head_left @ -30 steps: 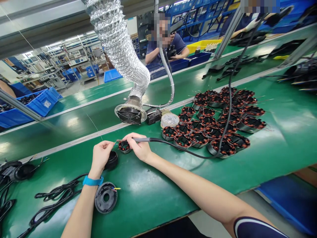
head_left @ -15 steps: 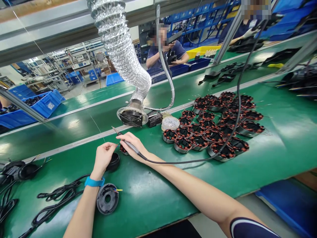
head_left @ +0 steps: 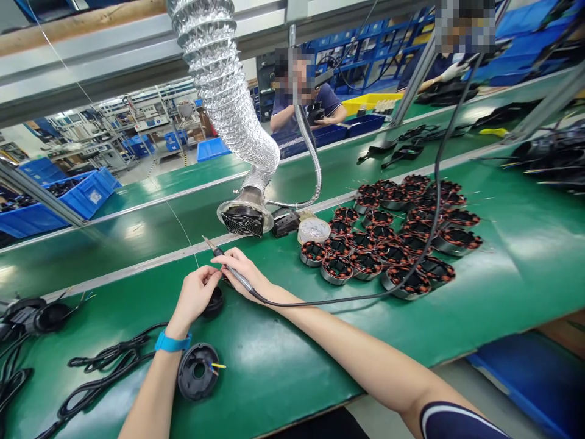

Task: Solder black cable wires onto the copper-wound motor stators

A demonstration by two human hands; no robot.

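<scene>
My right hand (head_left: 242,272) is wrapped round a corded soldering iron (head_left: 237,277), whose tip points up and to the left. Beside it, my left hand (head_left: 200,289) pinches something too small to make out, and the fingertips of both hands nearly meet. Under the hands sits a black round housing (head_left: 214,303), partly covered by my left hand. A stator is mostly hidden behind my right fingers. Nearer to me lies a black disc-shaped cover (head_left: 198,373) with yellow and other coloured wire ends.
Many wound stators (head_left: 337,268) stand at the right by a round tin (head_left: 314,230). A fume duct with fan (head_left: 244,221) hangs above the hands. Black cables (head_left: 105,360) lie left. Across the bench, people work beside blue bins (head_left: 86,195).
My left hand has moved slightly right and in against my right hand's fingertips. The soldering iron is still in my right hand, tilted much as before.
</scene>
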